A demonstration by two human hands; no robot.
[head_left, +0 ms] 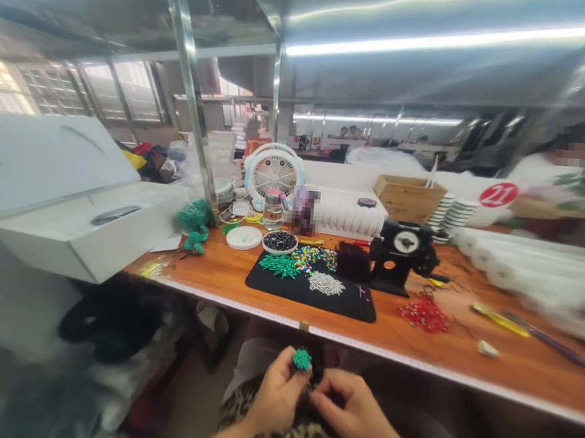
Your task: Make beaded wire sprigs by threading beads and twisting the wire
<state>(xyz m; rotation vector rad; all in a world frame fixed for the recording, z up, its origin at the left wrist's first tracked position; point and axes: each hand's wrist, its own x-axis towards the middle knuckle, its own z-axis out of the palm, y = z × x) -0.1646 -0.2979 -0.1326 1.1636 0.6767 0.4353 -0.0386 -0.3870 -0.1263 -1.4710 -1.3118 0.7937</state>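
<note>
Since the green bead cluster [302, 359] is already pinched in the left hand [278, 385], that's the nearer grip, with the beads poking out just past its fingertips. No clear long axis can be made out. The right hand [344, 399] is held just beside, to the cluster's lower right, fingertips closed, though anything caught between them can't be confirmed.
</note>
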